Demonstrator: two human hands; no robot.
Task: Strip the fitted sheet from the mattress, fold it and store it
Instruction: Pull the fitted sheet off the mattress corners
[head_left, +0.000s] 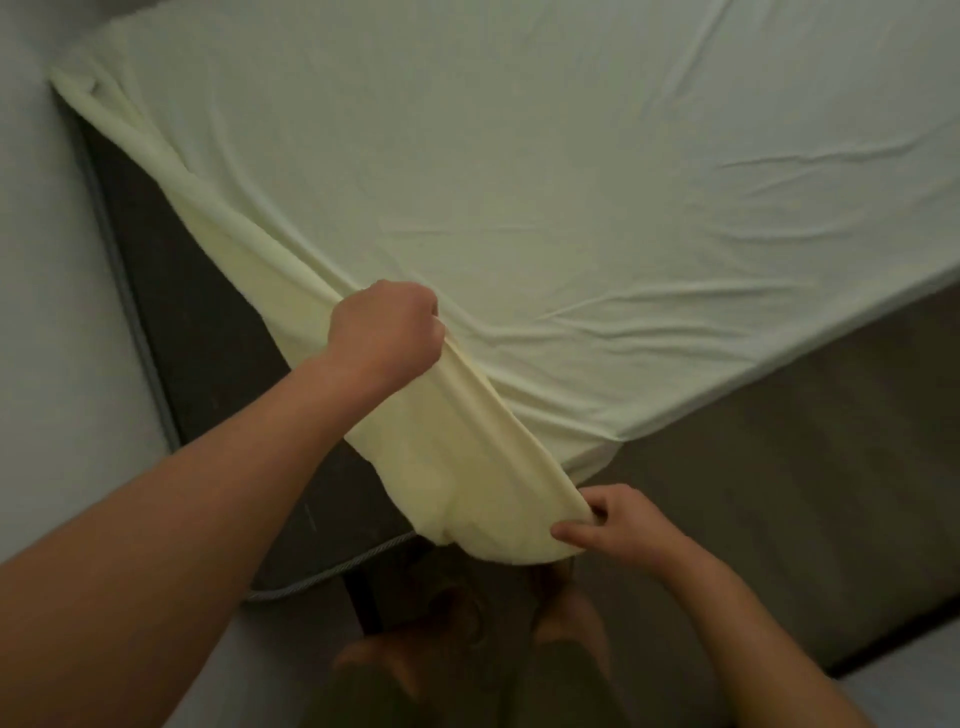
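nearest, at the bottom edge of the view, the person's legs show dimly, standing at the near corner of the mattress. just above them the right hand pinches the peeled-off corner of the fitted sheet between thumb and curled fingers, where the fabric bunches into a hanging pouch over the mattress corner. further in and to the left, the left hand is closed into a fist around the sheet's gathered left edge, knuckles up, lifting it clear of the mattress top. between the two hands the pale yellow-green fabric runs as a taut folded band.

the sheet is off along the mattress's left side: from the left fist its loose edge stretches diagonally away to the far left corner, where it is rumpled. to the left of that band the bare dark mattress top lies exposed as a long wedge, bordered by a grey piped edge. the rest of the sheet lies spread over the mattress top out to the far and right edges, with shallow creases fanning from the left hand. to the right, below the sheet's hem, a grey-brown surface shows, seemingly the mattress side. pale floor lies left of the mattress.
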